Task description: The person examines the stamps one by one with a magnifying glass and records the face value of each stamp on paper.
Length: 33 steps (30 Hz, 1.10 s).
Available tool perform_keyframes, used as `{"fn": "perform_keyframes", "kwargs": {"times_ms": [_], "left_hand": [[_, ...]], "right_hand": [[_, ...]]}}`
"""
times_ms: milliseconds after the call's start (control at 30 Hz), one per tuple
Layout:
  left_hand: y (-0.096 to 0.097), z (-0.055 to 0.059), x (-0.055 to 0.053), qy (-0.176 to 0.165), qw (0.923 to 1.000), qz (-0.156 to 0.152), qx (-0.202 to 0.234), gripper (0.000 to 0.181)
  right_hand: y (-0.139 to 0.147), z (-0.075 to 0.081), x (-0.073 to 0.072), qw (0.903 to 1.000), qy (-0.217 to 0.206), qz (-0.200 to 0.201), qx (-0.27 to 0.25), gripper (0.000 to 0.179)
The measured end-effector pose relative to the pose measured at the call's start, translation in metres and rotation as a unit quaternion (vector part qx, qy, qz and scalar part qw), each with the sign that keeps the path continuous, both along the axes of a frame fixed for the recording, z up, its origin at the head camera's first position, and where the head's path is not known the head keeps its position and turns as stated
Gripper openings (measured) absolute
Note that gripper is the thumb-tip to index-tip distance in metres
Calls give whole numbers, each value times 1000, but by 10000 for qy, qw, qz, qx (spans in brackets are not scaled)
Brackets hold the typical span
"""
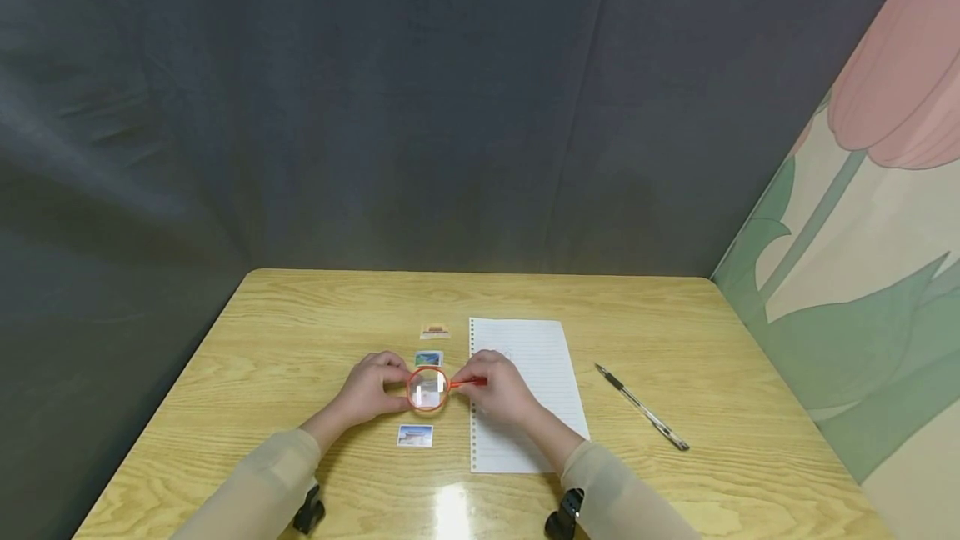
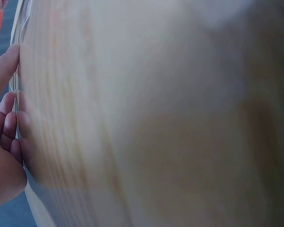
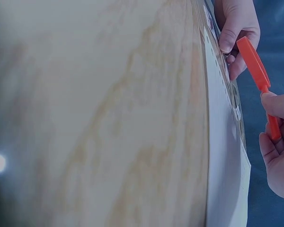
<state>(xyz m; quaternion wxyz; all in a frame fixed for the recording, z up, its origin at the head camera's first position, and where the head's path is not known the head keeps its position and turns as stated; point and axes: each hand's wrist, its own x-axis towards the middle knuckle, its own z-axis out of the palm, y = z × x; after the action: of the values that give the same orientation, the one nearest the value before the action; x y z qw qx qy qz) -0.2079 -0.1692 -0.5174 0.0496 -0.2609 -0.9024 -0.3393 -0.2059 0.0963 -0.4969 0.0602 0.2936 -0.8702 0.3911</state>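
In the head view my right hand (image 1: 501, 386) grips the orange handle of a round magnifying glass (image 1: 428, 368). From the right wrist view, the fingers of that hand (image 3: 281, 142) are curled round the handle, and the frame (image 3: 254, 66) tilts above the tabletop. My left hand (image 1: 369, 386) is low at the lens's left side, thumb and forefinger spread, fingertips close to the table (image 2: 61, 118). A small pale stamp-like picture (image 1: 429, 399) shows through the lens; whether the left fingertips touch it I cannot tell. Similar small pictures lie above (image 1: 429, 358) and below (image 1: 416, 436).
Another small orange picture (image 1: 435, 331) lies farther back in the column. A lined sheet of paper (image 1: 551, 373) with punched holes lies under and beside my right hand. Right of the paper rests a pen (image 1: 642, 407). A dark curtain (image 1: 450, 107) hangs behind the table.
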Motion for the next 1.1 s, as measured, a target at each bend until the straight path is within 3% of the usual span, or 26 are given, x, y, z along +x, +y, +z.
{"fn": "perform_keyframes", "kwargs": {"times_ms": [600,933,1100], "left_hand": [[0,-1,-1,-35,10000,-26,-18,28],[0,-1,-2,-86,10000,-4,38,28],[0,-2,-2,-55,10000,-53,61,30]], "right_hand": [[0,2,1,9997,-235,24,-54,9],[4,0,0,9998,22,4,-178,9],[16,5,2,9988,-248,-165,-378,12]]}}
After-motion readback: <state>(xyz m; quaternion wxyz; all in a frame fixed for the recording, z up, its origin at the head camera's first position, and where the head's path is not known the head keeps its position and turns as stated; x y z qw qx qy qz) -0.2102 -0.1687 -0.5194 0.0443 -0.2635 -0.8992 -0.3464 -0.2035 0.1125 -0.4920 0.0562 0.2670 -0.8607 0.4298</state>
